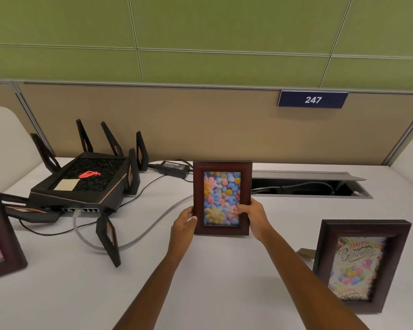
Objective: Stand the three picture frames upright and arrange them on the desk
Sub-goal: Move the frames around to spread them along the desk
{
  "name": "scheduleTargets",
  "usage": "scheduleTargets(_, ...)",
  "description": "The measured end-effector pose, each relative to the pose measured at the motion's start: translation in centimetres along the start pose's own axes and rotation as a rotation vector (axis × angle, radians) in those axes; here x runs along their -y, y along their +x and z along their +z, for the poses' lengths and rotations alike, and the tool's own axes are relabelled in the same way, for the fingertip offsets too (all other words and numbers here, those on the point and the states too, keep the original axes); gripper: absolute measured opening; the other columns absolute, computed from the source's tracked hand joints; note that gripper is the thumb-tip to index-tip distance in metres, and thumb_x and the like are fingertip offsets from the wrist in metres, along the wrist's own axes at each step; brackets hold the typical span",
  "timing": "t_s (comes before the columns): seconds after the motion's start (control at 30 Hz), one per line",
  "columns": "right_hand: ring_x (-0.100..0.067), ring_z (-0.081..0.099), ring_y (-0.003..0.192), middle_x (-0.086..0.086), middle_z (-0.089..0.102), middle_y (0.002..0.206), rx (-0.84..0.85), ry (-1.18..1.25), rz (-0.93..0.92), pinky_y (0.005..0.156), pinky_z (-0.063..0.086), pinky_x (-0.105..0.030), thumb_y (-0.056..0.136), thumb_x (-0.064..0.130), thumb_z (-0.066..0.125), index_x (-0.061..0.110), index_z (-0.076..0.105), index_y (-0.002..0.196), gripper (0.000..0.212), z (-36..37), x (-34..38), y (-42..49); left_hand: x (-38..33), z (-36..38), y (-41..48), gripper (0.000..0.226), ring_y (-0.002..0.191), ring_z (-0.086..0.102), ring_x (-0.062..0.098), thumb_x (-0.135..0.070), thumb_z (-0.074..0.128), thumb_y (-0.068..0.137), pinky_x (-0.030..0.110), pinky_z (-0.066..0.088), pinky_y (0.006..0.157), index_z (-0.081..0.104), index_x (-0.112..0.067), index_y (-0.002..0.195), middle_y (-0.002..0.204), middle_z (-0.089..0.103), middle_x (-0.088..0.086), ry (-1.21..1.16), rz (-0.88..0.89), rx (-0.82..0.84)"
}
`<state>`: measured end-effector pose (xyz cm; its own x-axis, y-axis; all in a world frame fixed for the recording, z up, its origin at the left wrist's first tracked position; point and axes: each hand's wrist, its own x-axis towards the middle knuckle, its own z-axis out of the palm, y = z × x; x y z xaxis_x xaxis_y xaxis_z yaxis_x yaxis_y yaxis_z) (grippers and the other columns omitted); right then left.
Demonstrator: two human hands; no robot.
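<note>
a black router (86,184) with upright antennas sits at the worktop's (57,301) back left, a grey cable (138,236) plugged into its ports, a power adapter (175,166) behind it, beside an open cable tray (308,185), below a sign (312,99) reading 247.

Just one view here, a wide-angle head cam looking forward and down over the counter (224,282) from the person's side. It sits close in, so both forearms run up from the bottom edge and the hands land about mid-picture. It faces the beige partition (200,125) with the 247 sign (312,99), green wall panels (200,32) above. The lens bends straight edges near the sides, and the leftmost frame (0,234) is cut off by the border
</note>
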<state>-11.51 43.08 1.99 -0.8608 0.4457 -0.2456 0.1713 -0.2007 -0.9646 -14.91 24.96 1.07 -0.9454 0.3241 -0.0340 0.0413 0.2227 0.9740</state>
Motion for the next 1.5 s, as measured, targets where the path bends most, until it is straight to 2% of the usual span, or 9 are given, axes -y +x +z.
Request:
scheduleTargets(0.3,-0.032,0.058,0.104,-0.017,0.058,0.124,-0.002,-0.017,0.016,0.084,0.050,-0.043,0.085,0.001,0.052,0.007,0.049,0.117,0.033,-0.3,-0.2,0.1,1.4,0.7,-0.3,0.034,0.108,0.052,0.017,-0.011,0.040,0.095,0.030,0.047,0.092,0.045,-0.006,0.129,0.129,0.055,0.014,0.038,-0.006,-0.006)
scheduleTargets(0.4,-0.028,0.057,0.104,-0.017,0.055,0.129,0.003,-0.060,-0.012,0.085,0.050,-0.040,0.086,0.004,0.052,0.008,0.044,0.123,0.038,-0.3,-0.3,-0.3,2.2,1.2,-1.1,0.037,0.118,0.053,0.025,-0.009,0.041,0.095,0.036,0.045,0.099,0.041,-0.004,0.131,0.132,0.053,0.015,0.111,0.000,-0.006)
scheduleTargets(0.63,-0.032,0.041,0.130,-0.014,0.032,0.147,-0.125,-0.218,-0.045,0.102,0.040,-0.045,0.084,0.013,0.060,0.014,0.003,0.143,0.082,0.4,-3.0,-2.2,4.0,2.2,-3.4,0.046,0.133,0.040,0.024,-0.010,0.044,0.093,0.032,0.035,0.108,0.033,-0.008,0.138,0.144,0.042,0.011,0.390,0.102,-0.120)
scheduleTargets(0.8,-0.027,0.023,0.140,-0.010,0.015,0.155,-0.256,-0.355,-0.064,0.111,0.029,-0.041,0.087,0.014,0.056,0.014,-0.003,0.143,0.081,1.3,-5.2,-4.7,4.8,2.6,-4.2,0.053,0.144,0.014,0.023,-0.021,0.034,0.096,0.030,0.022,0.115,0.013,-0.009,0.144,0.155,0.017,0.011,0.659,0.044,-0.140)
scheduleTargets(0.93,-0.025,0.018,0.142,-0.008,0.012,0.156,-0.345,-0.540,-0.129,0.113,0.023,-0.036,0.090,0.020,0.051,0.016,-0.003,0.143,0.077,1.8,-6.7,-7.5,5.2,2.7,-4.9,0.054,0.145,0.008,0.022,-0.028,0.024,0.097,0.031,0.008,0.118,0.006,-0.009,0.144,0.157,0.009,0.010,0.891,0.069,-0.091)
scheduleTargets(1.1,-0.018,0.011,0.143,-0.003,0.009,0.156,-0.223,-0.894,-0.149,0.115,0.015,-0.028,0.094,0.032,0.038,0.016,0.008,0.144,0.060,1.1,-8.5,-10.3,5.4,2.9,-6.7,0.052,0.145,0.009,0.021,-0.028,0.022,0.097,0.031,0.004,0.119,0.009,-0.010,0.144,0.157,0.009,0.009,0.961,0.096,-0.066)
scheduleTargets(1.23,-0.018,0.004,0.144,-0.004,0.007,0.157,-0.095,-1.124,-0.174,0.117,0.007,-0.030,0.095,0.034,0.031,0.017,0.015,0.144,0.054,0.6,-9.0,-11.7,5.4,3.1,-8.6,0.051,0.145,0.011,0.020,-0.028,0.025,0.097,0.032,0.006,0.119,0.015,-0.011,0.144,0.156,0.011,0.009,0.932,0.087,-0.085)
scheduleTargets(1.4,-0.022,0.007,0.144,-0.009,0.012,0.156,0.050,-1.272,-0.222,0.118,0.004,-0.034,0.095,0.028,0.032,0.011,0.018,0.143,0.053,-0.6,-8.0,-13.7,4.2,4.7,-11.0,0.050,0.145,0.009,0.022,-0.028,0.025,0.098,0.034,0.005,0.119,0.014,-0.011,0.144,0.157,0.010,0.010,0.914,0.025,-0.107)
scheduleTargets(1.5,-0.020,0.009,0.144,-0.008,0.015,0.155,0.063,-1.273,-0.353,0.118,0.001,-0.032,0.095,0.027,0.033,0.013,0.020,0.142,0.051,-1.9,-6.7,-15.3,3.2,6.5,-12.4,0.051,0.145,0.002,0.024,-0.029,0.026,0.098,0.035,0.001,0.119,0.014,-0.010,0.144,0.157,0.008,0.011,0.837,0.023,-0.102)
